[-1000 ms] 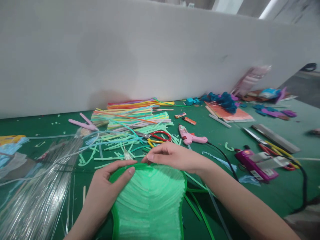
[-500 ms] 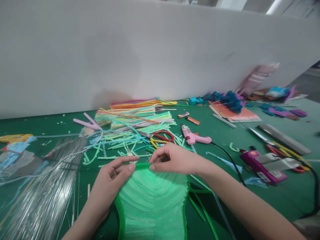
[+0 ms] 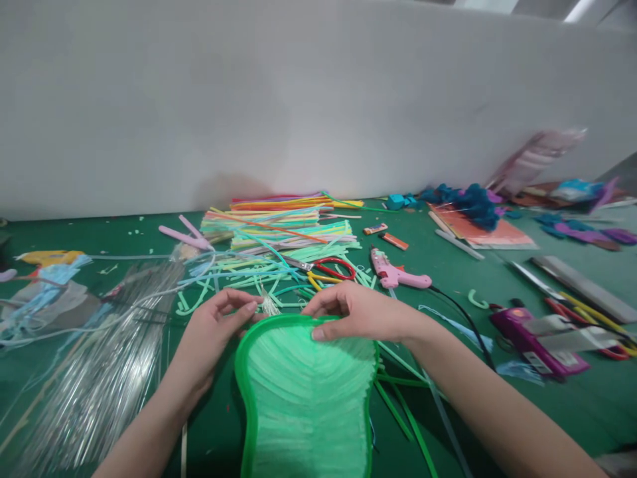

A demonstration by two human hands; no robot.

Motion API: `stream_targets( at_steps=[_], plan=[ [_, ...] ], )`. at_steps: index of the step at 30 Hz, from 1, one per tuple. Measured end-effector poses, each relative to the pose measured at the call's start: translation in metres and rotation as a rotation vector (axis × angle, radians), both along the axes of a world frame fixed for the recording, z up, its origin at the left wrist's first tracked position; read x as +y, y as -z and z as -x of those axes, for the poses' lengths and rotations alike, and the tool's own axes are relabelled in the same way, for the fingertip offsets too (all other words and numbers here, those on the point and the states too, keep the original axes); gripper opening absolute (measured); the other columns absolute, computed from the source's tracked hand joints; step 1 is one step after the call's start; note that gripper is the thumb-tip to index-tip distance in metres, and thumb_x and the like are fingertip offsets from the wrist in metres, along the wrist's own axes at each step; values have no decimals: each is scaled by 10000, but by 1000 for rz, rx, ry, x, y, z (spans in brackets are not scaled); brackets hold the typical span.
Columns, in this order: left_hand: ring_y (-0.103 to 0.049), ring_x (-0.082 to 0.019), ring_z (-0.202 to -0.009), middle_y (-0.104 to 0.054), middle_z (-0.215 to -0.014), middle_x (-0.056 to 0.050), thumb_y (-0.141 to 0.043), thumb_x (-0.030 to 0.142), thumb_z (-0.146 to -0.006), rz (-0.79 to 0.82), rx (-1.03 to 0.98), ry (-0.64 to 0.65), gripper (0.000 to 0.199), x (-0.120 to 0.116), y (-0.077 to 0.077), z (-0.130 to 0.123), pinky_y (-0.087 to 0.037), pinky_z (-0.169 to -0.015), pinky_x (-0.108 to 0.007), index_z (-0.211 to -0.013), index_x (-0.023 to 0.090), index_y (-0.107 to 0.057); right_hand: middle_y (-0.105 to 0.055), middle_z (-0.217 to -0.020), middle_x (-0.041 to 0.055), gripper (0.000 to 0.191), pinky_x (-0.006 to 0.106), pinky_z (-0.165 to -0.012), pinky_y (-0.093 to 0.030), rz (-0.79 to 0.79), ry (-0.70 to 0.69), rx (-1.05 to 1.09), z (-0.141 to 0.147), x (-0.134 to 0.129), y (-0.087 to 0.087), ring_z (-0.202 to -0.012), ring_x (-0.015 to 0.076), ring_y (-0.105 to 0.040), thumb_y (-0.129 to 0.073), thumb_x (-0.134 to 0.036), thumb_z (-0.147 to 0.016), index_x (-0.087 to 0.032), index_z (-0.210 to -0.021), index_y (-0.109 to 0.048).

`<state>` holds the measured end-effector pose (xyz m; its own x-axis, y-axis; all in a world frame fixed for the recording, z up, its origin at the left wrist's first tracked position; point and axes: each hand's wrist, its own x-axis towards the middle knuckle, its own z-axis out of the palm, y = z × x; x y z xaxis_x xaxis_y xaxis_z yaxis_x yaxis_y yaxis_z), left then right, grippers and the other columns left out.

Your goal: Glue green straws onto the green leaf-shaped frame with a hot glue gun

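A green leaf-like panel [image 3: 311, 392] with a darker green raised rim stands in front of me, its lower end cut off by the frame. My right hand [image 3: 355, 315] pinches its top edge, thumb on the near face and fingers behind. Just beyond the panel's upper left corner is my left hand [image 3: 219, 322], thumb and forefinger brought together. Whether anything thin sits between those fingertips is too small to tell. Behind the rim shows a pale wispy tassel [image 3: 270, 304], close to the left fingertips.
Pipe cleaners [image 3: 293, 226] lie heaped at the back, with red-and-yellow scissors [image 3: 336, 269] before them. A pink glue gun [image 3: 398, 272] with a black cord lies right. Clear strands [image 3: 109, 372] cover the left. A purple box [image 3: 537, 342] and a metal bar [image 3: 584, 287] sit far right.
My left hand has come off the panel's top rim and shifted left. My right hand still grips the top edge. The view has turned slightly left.
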<state>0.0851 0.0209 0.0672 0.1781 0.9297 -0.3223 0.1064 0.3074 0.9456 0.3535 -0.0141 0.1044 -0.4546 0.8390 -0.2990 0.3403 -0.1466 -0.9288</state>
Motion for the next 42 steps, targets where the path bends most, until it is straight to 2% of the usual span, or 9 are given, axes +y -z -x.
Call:
stream_targets(
  at_steps=[4, 9, 15, 20, 23, 27, 30, 34, 42],
  plan=[
    [-742, -253, -864, -827, -1013, -123, -894, 744, -617, -2, 31, 43, 655, 3, -1, 3, -560, -732, -306, -920, 173, -790, -826, -1143, 38, 430, 360, -1009, -559, 9, 22, 40, -5, 1, 0, -1088, 225, -751, -933, -406, -734, -209, -1094, -806],
    [-653, -193, -725, -758, -750, -50, -784, 754, -754, -32, 34, 137, 582, -4, -5, 8, -517, -695, -269, -630, 194, -682, -813, -1230, 46, 543, 389, -1069, -551, 13, -9, 69, -10, 3, 3, -1185, 248, -736, -974, -354, -679, -219, -1177, -803],
    [-677, -201, -683, -759, -733, -26, -954, 530, -635, 12, 24, 327, 385, -17, -8, 25, -547, -670, -274, -759, 197, -805, -808, -1235, 73, 548, 386, -1020, -567, -12, 3, 21, -16, 2, 7, -1208, 268, -726, -942, -408, -727, -197, -1210, -793],
    [-712, -199, -648, -779, -730, -50, -937, 508, -698, 72, -43, 439, 346, -19, -5, 36, -590, -671, -285, -795, 193, -832, -801, -1251, 88, 553, 382, -972, -583, -40, -25, -5, -12, 1, 1, -1173, 262, -738, -913, -451, -765, -186, -1229, -773],
    [-726, -187, -689, -799, -793, -63, -927, 523, -734, 100, -86, 457, 370, -20, -2, 35, -604, -702, -271, -857, 185, -842, -802, -1237, 87, 490, 410, -982, -583, -240, 52, -138, 8, -6, -5, -1143, 254, -744, -869, -444, -847, -206, -1260, -754],
    [-717, -170, -722, -790, -820, -51, -925, 523, -746, 143, -135, 420, 402, -22, 4, 29, -613, -728, -260, -933, 179, -838, -789, -1142, 59, 72, 426, -1032, -546, -906, 147, -245, 50, -26, 4, -1108, 220, -704, -767, -250, -977, -228, -1042, -789],
    [-723, -177, -735, -784, -829, -59, -906, 538, -772, 181, -162, 408, 425, -24, 8, 28, -624, -732, -274, -967, 167, -834, -772, -1028, 64, 108, 376, -924, -575, -1162, 151, -282, 75, -45, 21, -978, 206, -657, -677, -233, -1043, -200, -1036, -779],
    [-750, -199, -770, -805, -898, -86, -909, 522, -775, 217, -183, 396, 436, -26, 9, 30, -633, -745, -289, -1012, 164, -834, -755, -1138, 115, 202, 402, -960, -584, -1177, 203, -370, 90, -66, 36, -1056, 241, -638, -636, -234, -1053, -151, -1202, -744],
    [-697, -147, -659, -774, -776, -38, -1000, 407, -638, 258, -201, 330, 396, -26, 3, 29, -609, -659, -232, -908, 170, -835, -707, -1207, 150, 318, 428, -1067, -544, -1058, 237, -376, 98, -89, 34, -1167, 269, -605, -615, -267, -1049, -99, -1301, -712]
  ],
)
